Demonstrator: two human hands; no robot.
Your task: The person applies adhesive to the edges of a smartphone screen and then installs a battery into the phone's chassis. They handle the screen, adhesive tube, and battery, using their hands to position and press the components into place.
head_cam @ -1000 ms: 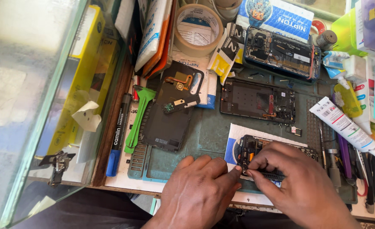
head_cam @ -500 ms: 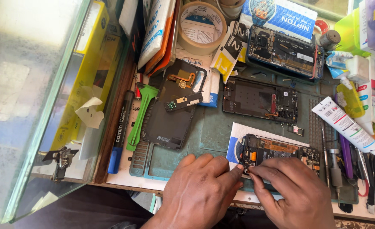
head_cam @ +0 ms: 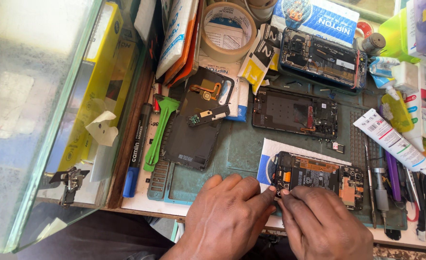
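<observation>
One glass case (head_cam: 35,120) is set along the worktop's left edge. One green mat (head_cam: 244,149) covers the centre. Three opened phones are counted: two near the far edge, one opened phone (head_cam: 316,180) at the near edge. One back cover (head_cam: 196,125) and one tape roll (head_cam: 228,30) are noted. Two hands are seen: left hand (head_cam: 230,216) and right hand (head_cam: 326,226), fingertips narrowed together, pinching at that phone's left end. Against the earlier frame, they are found unmoved.

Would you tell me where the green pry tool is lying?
The green pry tool lies left of centre, between the blue marker and the black back cover.
</observation>
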